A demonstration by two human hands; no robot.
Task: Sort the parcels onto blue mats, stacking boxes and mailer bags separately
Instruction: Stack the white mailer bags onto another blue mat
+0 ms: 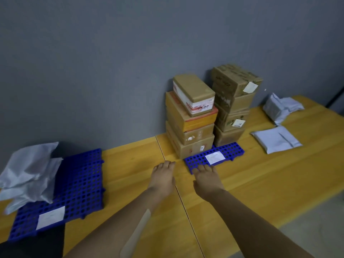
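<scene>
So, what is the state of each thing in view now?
Left mat: mailer bags piled on its left side.
Right mat: carries two stacks of boxes.
Flat bag: on the table, off the mats.
Crumpled bag: likewise, behind the flat one.
Left hand: open, empty.
Right hand: open, touches the right mat's edge.

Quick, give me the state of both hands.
Left hand: open, fingers straight, holding nothing.
Right hand: open, holding nothing, fingertips at the near edge of the right blue mat.
</scene>
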